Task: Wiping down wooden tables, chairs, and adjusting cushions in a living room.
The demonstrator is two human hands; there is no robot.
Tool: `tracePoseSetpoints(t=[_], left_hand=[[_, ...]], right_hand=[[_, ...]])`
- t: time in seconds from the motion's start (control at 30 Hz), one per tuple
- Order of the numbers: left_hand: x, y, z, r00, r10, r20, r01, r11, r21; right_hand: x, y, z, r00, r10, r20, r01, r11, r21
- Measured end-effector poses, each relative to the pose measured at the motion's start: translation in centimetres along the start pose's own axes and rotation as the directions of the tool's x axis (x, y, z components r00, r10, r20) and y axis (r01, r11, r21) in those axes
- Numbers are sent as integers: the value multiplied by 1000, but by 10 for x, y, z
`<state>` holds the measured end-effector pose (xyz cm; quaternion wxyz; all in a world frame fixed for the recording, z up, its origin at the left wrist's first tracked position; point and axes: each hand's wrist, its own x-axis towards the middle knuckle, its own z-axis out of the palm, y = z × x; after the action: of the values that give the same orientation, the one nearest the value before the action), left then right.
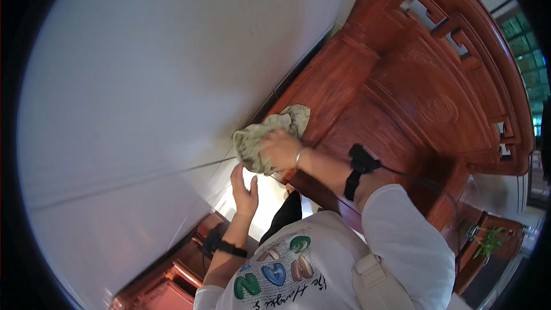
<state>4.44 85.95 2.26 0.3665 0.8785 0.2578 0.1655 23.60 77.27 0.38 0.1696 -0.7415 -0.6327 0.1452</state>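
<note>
My right hand [280, 148], with a bangle at its wrist, is on a crumpled grey-green cloth [252, 140] and grips it; the hand is slightly blurred. The cloth lies over the end of the flat wooden armrest [327, 82] of a carved reddish-brown wooden bench or chair. Just below the cloth's lower edge, my left hand [244, 193] is raised with thumb and fingers apart, holding nothing. Whether its fingertips touch the cloth, I cannot tell.
A pale wall [150, 86] runs close along the armrest. The seat [366, 125] and carved backrest [439, 94] spread to the right. More red wooden furniture [168, 288] stands at lower left. A green plant [488, 241] is at far right. Black straps with a cable [396, 171] sit on my forearms.
</note>
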Motion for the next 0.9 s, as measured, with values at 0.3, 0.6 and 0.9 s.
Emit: tracePoseSetpoints(t=[0.3,0.6,0.9], left_hand=[[127,21,97,888,262,379,-386,872,302],[134,26,102,867,167,469,-338,889,310],[137,38,97,866,219,450,-373,882,289]], right_hand=[[-21,193,-113,370,918,-141,-929,365,-56],[-29,198,-92,926,341,-160,-361,925,-122],[-73,166,-72,219,911,-350,-898,329,294]])
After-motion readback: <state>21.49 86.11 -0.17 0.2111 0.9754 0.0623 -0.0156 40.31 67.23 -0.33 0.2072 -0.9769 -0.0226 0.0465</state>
